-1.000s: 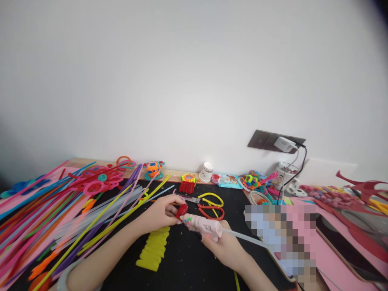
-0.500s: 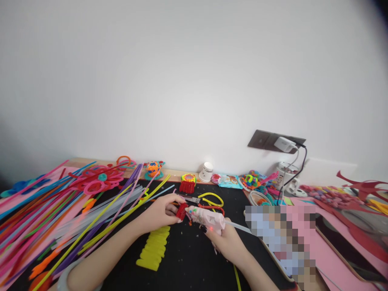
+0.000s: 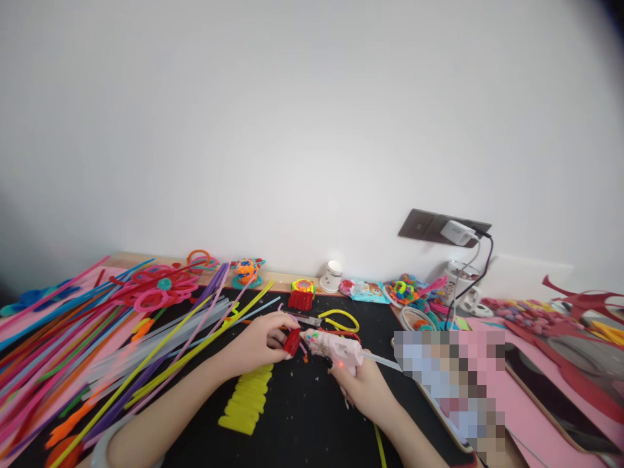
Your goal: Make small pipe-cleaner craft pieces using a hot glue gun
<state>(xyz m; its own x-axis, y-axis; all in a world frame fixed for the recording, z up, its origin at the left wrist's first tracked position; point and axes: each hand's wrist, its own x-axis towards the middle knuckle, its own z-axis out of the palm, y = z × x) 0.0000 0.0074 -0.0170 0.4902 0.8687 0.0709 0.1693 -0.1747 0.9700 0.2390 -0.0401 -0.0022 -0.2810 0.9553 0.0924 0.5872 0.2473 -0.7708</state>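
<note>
Between its thumb and fingers my left hand (image 3: pixel 260 343) pinches a small red piece of bent pipe cleaner (image 3: pixel 292 342). My right hand (image 3: pixel 363 383) is wrapped around a pale pink hot glue gun (image 3: pixel 338 349), whose nozzle points left and sits close by the red piece; whether they touch I cannot tell. A clear glue stick (image 3: pixel 383 361) sticks out of the gun's back, and a small red light glows on its side. Below my left hand lies a yellow-green zigzag of folded pipe cleaner (image 3: pixel 247 400). Yellow-handled scissors (image 3: pixel 336 318) lie just beyond both hands.
Many loose pipe cleaners (image 3: pixel 107 364) spread over the left side. At the back stand an orange pipe-cleaner figure (image 3: pixel 246 268), a red and yellow piece (image 3: pixel 301 294) and a paper cup (image 3: pixel 332 277). To the right are a phone with a blurred screen (image 3: pixel 439 390) and a dark phone (image 3: pixel 550 396).
The glue gun has shifted very slightly, its nozzle tilting a little beside the red piece. My left hand keeps its pinch in nearly the same place.
</note>
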